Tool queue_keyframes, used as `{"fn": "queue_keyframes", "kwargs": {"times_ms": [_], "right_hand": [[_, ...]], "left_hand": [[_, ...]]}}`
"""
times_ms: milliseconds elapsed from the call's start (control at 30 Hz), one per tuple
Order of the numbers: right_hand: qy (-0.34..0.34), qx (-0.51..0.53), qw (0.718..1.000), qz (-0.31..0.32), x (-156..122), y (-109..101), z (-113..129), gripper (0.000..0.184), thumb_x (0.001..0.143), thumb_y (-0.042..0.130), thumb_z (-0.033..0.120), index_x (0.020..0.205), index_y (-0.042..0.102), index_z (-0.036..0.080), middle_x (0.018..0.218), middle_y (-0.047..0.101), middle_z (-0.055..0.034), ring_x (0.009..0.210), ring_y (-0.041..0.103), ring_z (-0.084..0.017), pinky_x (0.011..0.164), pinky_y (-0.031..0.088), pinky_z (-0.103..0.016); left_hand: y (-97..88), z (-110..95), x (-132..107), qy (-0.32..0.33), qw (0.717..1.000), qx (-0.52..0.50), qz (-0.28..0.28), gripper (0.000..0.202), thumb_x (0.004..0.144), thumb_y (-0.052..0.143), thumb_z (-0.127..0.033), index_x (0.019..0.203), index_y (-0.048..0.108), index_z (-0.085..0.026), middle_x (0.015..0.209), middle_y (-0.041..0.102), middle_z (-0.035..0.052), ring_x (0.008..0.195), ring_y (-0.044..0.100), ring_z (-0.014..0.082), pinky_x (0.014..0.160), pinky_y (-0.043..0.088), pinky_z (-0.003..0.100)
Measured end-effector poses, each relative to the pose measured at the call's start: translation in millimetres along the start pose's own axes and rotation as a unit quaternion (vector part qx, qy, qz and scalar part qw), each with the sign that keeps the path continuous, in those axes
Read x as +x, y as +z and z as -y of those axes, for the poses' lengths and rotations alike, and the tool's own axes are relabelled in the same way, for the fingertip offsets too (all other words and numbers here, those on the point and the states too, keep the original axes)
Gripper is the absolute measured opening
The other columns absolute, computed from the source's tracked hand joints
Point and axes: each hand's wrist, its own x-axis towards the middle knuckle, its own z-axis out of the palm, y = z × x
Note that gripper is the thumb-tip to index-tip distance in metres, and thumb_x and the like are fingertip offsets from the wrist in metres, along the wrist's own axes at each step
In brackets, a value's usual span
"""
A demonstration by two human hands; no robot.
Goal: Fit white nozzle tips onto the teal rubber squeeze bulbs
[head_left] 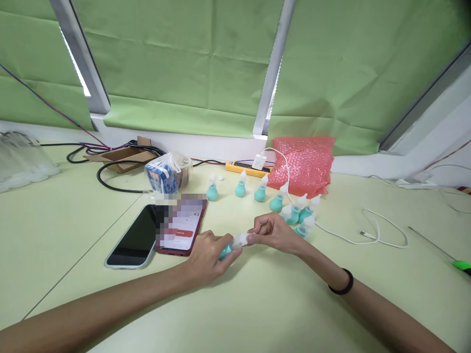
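Near the middle of the desk (257,304), the left hand (206,255) has its grip clamped on the teal bulb (225,251) of a small squeeze bottle. The right hand (274,231) pinches its clear nozzle cap (241,239). More teal bottles (259,192) stand toward the far edge, by pink bubble wrap (305,164). Two phones (158,235) lie just left.

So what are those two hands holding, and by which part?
One small teal bulb bottle: left hand grips the teal bulb, right hand fingers pinch its clear tip.
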Motion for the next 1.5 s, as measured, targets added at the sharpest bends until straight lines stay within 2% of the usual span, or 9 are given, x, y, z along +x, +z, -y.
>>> {"fn": "queue_keyframes", "kwargs": {"times_ms": [300,533,833,933,1067,1200,1300,1367,1500], "right_hand": [[0.001,0.057,0.998,-0.029,1,5,-4,0.026,0.05,0.074,0.024,0.052,0.05,0.014,0.052,0.065,-0.0017,0.058,0.064,-0.016,0.065,0.048,-0.027],[0.014,0.092,0.995,-0.038,2,8,-2,0.029,0.044,0.077,0.022,0.048,0.049,0.013,0.047,0.063,-0.0005,0.052,0.064,-0.017,0.058,0.05,-0.026],[-0.022,0.094,0.995,-0.038,-7,16,5,0.023,0.054,0.072,0.026,0.051,0.053,0.013,0.052,0.064,-0.0016,0.056,0.065,-0.018,0.066,0.049,-0.029],[-0.015,0.077,0.996,-0.044,-10,18,10,0.025,0.054,0.072,0.027,0.05,0.051,0.013,0.055,0.064,-0.0028,0.055,0.064,-0.019,0.061,0.05,-0.029],[-0.027,-0.009,0.998,-0.062,-10,16,31,0.021,0.057,0.07,0.028,0.057,0.056,0.012,0.059,0.065,-0.0053,0.057,0.064,-0.02,0.054,0.049,-0.026],[-0.073,-0.162,0.974,-0.139,1,-2,64,0.018,0.065,0.062,0.028,0.061,0.06,0.011,0.053,0.063,-0.0047,0.052,0.063,-0.017,0.049,0.048,-0.023],[-0.108,-0.281,0.928,-0.221,17,-26,79,0.017,0.068,0.057,0.028,0.064,0.06,0.012,0.056,0.064,-0.0048,0.052,0.063,-0.016,0.048,0.047,-0.022],[-0.081,-0.383,0.893,-0.222,31,-42,79,0.018,0.072,0.05,0.026,0.066,0.06,0.012,0.058,0.064,-0.0045,0.053,0.062,-0.014,0.05,0.047,-0.021],[-0.055,-0.452,0.863,-0.217,52,-57,62,0.015,0.069,0.051,0.021,0.059,0.059,0.012,0.057,0.063,-0.0052,0.053,0.06,-0.015,0.049,0.043,-0.022]], "left_hand": [[2.3,0,-1,0.004,0.999,0.033,-0.018,0.034,0.085,0.033,-0.036,0.069,0.054,-0.015,0.044,0.051,-0.0004,0.04,0.043,0.0127,0.049,0.032,0.025],[2.9,1,-1,0.027,0.999,0.017,-0.035,0.032,0.084,0.035,-0.035,0.07,0.054,-0.014,0.044,0.051,-0.001,0.038,0.041,0.0118,0.048,0.031,0.026],[1.0,0,-1,0.054,0.995,-0.051,-0.06,0.025,0.082,0.04,-0.03,0.07,0.055,-0.013,0.049,0.053,0.0002,0.041,0.04,0.0116,0.047,0.03,0.024],[-1.3,-1,0,0.041,0.995,-0.076,-0.039,0.025,0.082,0.041,-0.03,0.07,0.055,-0.013,0.052,0.054,0.0006,0.044,0.043,0.0119,0.049,0.031,0.025],[-6.6,-2,1,-0.016,0.989,-0.145,0.026,0.026,0.083,0.04,-0.031,0.098,0.052,-0.014,0.069,0.06,0.002,0.058,0.053,0.0141,0.056,0.038,0.025],[-8.6,0,0,-0.027,0.976,-0.216,-0.011,0.046,0.082,0.04,-0.027,0.125,0.027,-0.017,0.107,0.053,0.0086,0.087,0.052,0.0187,0.073,0.041,0.03],[-8.2,0,0,-0.05,0.965,-0.25,-0.063,0.043,0.082,0.038,-0.021,0.123,0.025,-0.019,0.118,0.041,0.0105,0.098,0.045,0.0197,0.078,0.041,0.033],[-8.0,-1,0,-0.053,0.962,-0.259,-0.073,0.037,0.081,0.039,-0.018,0.117,0.029,-0.02,0.116,0.04,0.0103,0.099,0.043,0.0194,0.078,0.041,0.033],[-7.3,-1,1,-0.002,0.966,-0.254,-0.053,0.029,0.078,0.039,-0.013,0.106,0.035,-0.019,0.105,0.043,0.0091,0.095,0.043,0.019,0.075,0.042,0.032]]}}
